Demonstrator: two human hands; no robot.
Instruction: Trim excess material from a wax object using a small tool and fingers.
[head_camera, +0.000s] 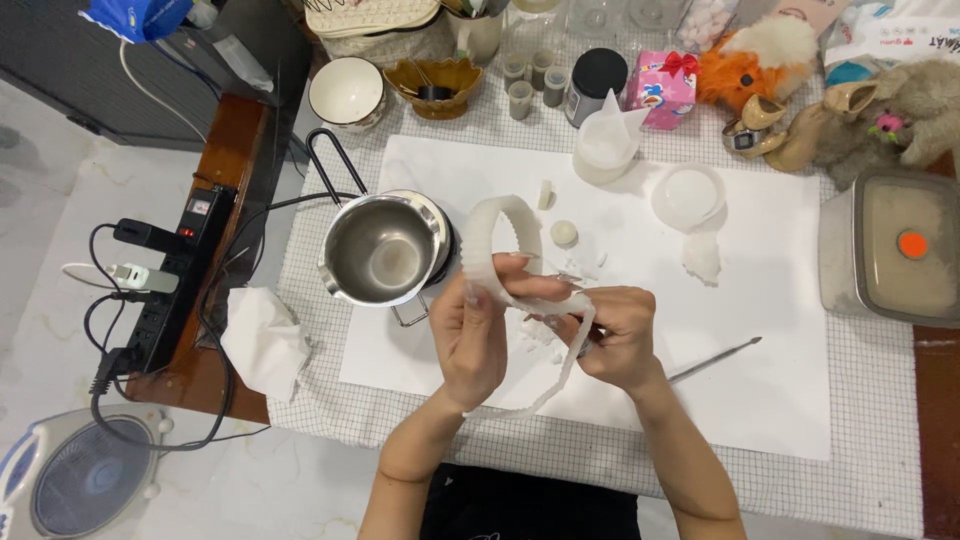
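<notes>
A white, ribbed silicone mould strip (505, 240) is held up above the middle of the table (880, 450), curling in an arc at its far end and trailing down in a narrow band toward the near edge. The left hand (475, 335) grips the strip from the left side, fingers wrapped over it, while the right hand (615, 335) pinches the lower part of the same strip just beside the left one; the two hands touch or nearly touch. Under them lies a large white sheet (760, 330) spread over the checked table cover, with small white wax crumbs (540, 335) scattered just below the hands. Just left of the strip stands a steel melting pot (383, 250) on a small heater, its black handle pointing to the far left. To the right of the hands a thin metal tool (715, 360) lies slanted on the sheet. Farther off on the sheet are a small round white wax piece (564, 233), a white pouring jug (607, 145) and a round translucent mould (688, 195) with a white lump near it. A crumpled tissue (265, 340) lies at the table's left edge, beside a power strip (180, 270) on a wooden stand. A lidded grey container (905, 245) sits at the far right.
</notes>
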